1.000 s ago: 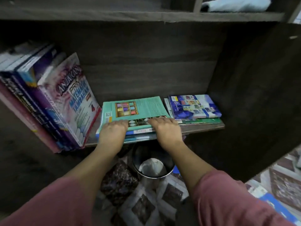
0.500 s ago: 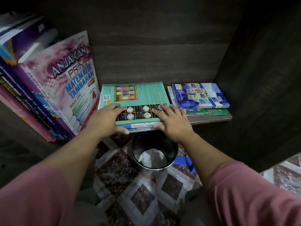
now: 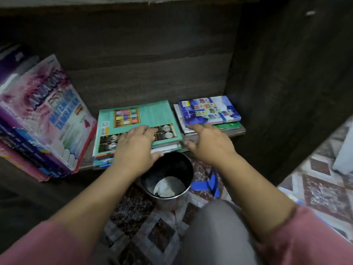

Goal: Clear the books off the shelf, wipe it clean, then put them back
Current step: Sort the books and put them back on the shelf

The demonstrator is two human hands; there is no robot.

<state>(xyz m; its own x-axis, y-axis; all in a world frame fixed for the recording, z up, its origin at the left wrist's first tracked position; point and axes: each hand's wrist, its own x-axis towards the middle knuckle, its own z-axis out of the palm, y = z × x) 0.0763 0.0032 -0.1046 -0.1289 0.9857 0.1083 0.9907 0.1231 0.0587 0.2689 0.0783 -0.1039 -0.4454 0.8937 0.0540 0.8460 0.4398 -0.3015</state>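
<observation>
A stack of flat books topped by a teal book (image 3: 152, 115) lies on the dark wooden shelf (image 3: 237, 131). My left hand (image 3: 136, 145) rests on the teal cover's front half with fingers laid forward and the thumb at the stack's front edge. To its right lies a second flat stack topped by a blue book (image 3: 210, 109). My right hand (image 3: 208, 144) is spread, fingertips touching the front left corner of that stack, thumb hanging free. Several books lean at the shelf's left end, with a pink and white textbook (image 3: 47, 115) in front.
A round metal bin (image 3: 168, 180) with white crumpled paper inside stands on the patterned floor right below the shelf edge. A blue object (image 3: 210, 182) lies beside it. The cabinet's dark side wall (image 3: 286, 92) closes the right. My grey-clad knee (image 3: 215, 226) is in the foreground.
My right hand left the teal stack and moved right to the blue stack. My left hand slid rightward along the teal cover. The view shifted slightly.
</observation>
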